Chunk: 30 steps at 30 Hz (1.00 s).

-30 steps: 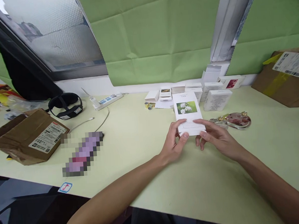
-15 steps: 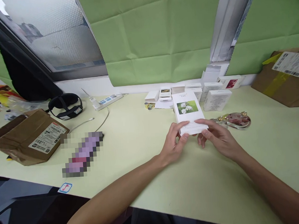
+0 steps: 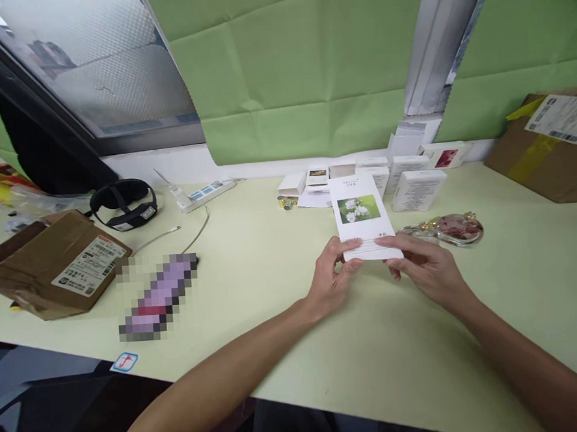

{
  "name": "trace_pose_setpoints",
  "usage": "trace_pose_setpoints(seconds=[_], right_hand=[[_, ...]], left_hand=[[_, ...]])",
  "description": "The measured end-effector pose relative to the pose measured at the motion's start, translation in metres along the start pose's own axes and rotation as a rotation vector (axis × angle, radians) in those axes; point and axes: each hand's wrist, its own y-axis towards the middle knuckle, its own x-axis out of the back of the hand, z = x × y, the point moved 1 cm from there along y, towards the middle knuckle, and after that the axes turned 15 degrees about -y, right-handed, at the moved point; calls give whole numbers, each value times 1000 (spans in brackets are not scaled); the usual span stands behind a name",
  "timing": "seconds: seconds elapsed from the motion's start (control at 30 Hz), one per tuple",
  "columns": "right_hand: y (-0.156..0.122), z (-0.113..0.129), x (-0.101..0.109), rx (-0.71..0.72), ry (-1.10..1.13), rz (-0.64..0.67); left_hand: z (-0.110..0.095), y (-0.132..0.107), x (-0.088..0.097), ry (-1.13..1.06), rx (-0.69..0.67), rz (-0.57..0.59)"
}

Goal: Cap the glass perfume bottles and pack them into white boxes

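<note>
The person's left hand (image 3: 330,277) and right hand (image 3: 429,269) both grip the near end of a white, flower-printed box (image 3: 363,218) — held over the worktop (image 3: 252,264), in front of several small white cartons (image 3: 418,192).

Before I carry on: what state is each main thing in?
White rectangular cardboard box with flower picture: held in left hand and right hand
Brown cardboard carton at left: apparently open
Black looped headset: resting on pale table
White cable plug: unconnected
Clear-rimmed pink oval ornament: lying flat
Green fabric curtain: hanging
</note>
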Motion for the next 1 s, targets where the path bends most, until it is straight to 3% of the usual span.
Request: trace_pose_setpoints(seconds=[0.17, 0.4, 0.7, 0.9, 1.0], right_hand=[[-1, 2, 0, -49, 35, -7], [0, 3, 3, 90, -86, 139], [0, 7, -3, 79, 143, 74], [0, 8, -6, 24, 138, 31], [0, 10, -6, -9, 127, -13]], left_hand=[[-2, 0, -1, 35, 24, 9], [-2, -1, -2, 31, 30, -68], [-5, -2, -4, 39, -29, -26], [0, -2, -2, 87, -132, -13], [-1, -2, -2, 141, -75, 16]])
